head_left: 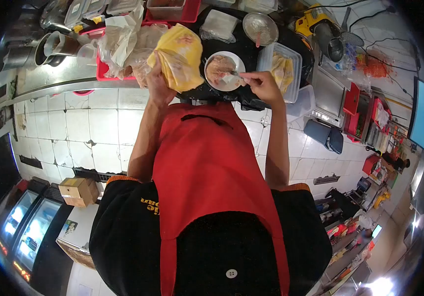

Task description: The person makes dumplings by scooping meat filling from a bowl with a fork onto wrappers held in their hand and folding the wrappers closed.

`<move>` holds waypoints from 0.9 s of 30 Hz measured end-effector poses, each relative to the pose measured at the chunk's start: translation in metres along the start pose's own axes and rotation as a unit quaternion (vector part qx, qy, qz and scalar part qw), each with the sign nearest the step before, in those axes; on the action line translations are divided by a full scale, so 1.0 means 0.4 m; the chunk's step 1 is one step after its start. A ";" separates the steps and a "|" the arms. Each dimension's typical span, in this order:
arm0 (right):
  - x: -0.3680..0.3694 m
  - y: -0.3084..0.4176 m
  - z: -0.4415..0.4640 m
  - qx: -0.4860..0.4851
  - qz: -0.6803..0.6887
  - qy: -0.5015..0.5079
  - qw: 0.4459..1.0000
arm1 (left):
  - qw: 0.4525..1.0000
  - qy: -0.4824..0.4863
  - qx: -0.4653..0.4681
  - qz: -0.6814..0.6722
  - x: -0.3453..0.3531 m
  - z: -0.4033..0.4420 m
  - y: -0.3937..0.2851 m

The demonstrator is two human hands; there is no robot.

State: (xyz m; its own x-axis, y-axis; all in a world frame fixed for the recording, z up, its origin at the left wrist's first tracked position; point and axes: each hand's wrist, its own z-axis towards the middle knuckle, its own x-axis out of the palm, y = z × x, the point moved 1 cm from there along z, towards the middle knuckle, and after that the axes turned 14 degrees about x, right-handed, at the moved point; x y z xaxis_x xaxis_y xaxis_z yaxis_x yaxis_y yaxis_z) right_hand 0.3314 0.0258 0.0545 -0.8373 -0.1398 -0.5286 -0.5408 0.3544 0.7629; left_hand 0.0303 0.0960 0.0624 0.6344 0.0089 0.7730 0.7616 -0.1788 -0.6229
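Observation:
My left hand (160,86) holds up a floppy yellow sheet (180,56), its fingers closed on the near left edge. Pinkish smears mark the sheet's upper part. To its right stands a white bowl (242,59) of pinkish-brown paste (218,65). My right hand (263,86) is closed around the handle of a small spatula with a pale, flat blade (230,79), which rests in the paste. Just right of that hand, a clear plastic container (295,84) holds more folded yellow sheets (282,71).
A red tray (101,66) with plastic bags and paper lies left of the sheet. Behind the bowl are a wrapped white block (219,25) and a round clear tub (260,29). A yellow device (315,20) stands at the back right. A steel counter edge (81,89) runs along the left.

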 end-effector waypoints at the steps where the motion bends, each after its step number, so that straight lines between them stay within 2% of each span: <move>1: 0.031 -0.060 0.014 0.001 0.000 0.000 1.000 | 1.000 0.000 -0.001 0.000 -0.017 0.003 -0.006; 3: 0.090 -0.185 0.040 0.097 -0.225 -0.018 0.969 | 0.996 0.054 0.006 -0.067 -0.051 0.022 -0.007; 4: 0.126 -0.220 0.043 0.097 -0.226 -0.017 0.969 | 0.998 0.018 0.003 -0.059 -0.060 0.024 -0.005; 6: 0.186 -0.244 0.044 0.076 -0.180 -0.134 0.971 | 0.999 0.004 0.008 -0.038 -0.070 0.022 -0.001; 8: 0.197 -0.252 0.028 0.072 -0.191 -0.122 0.971 | 1.000 -0.009 0.016 -0.017 -0.079 0.018 0.002; 10: 0.195 -0.244 0.029 0.065 -0.201 -0.111 0.971 | 0.996 0.017 -0.005 -0.093 -0.080 0.014 0.005; 13: 0.180 -0.246 0.039 0.031 -0.226 -0.145 0.963 | 0.998 -0.013 -0.013 -0.060 -0.068 0.000 0.007; 16: 0.192 -0.223 0.054 0.038 -0.270 -0.135 0.952 | 1.000 -0.023 -0.012 -0.008 -0.046 -0.005 0.004; 19: 0.154 -0.225 0.045 0.040 -0.204 -0.068 0.976 | 0.998 -0.039 -0.001 0.038 -0.029 -0.020 -0.004; 22: 0.132 -0.242 0.060 0.041 -0.195 -0.036 0.979 | 0.999 -0.045 0.002 0.019 -0.031 -0.019 0.002; 25: 0.136 -0.237 0.066 0.001 -0.217 -0.091 0.972 | 0.998 -0.051 -0.016 0.030 -0.035 -0.018 0.011; 27: 0.124 -0.226 0.061 0.021 -0.264 -0.035 0.964 | 0.998 -0.053 -0.023 0.011 -0.052 -0.016 0.022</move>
State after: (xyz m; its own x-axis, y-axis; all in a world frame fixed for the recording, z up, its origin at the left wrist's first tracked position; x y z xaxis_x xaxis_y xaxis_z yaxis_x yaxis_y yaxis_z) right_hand 0.3407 0.0091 -0.0499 -0.4380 -0.2491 -0.8638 -0.8852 0.2873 0.3660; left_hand 0.0230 0.0877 0.0416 0.6631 0.1084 0.7407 0.7420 -0.2259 -0.6312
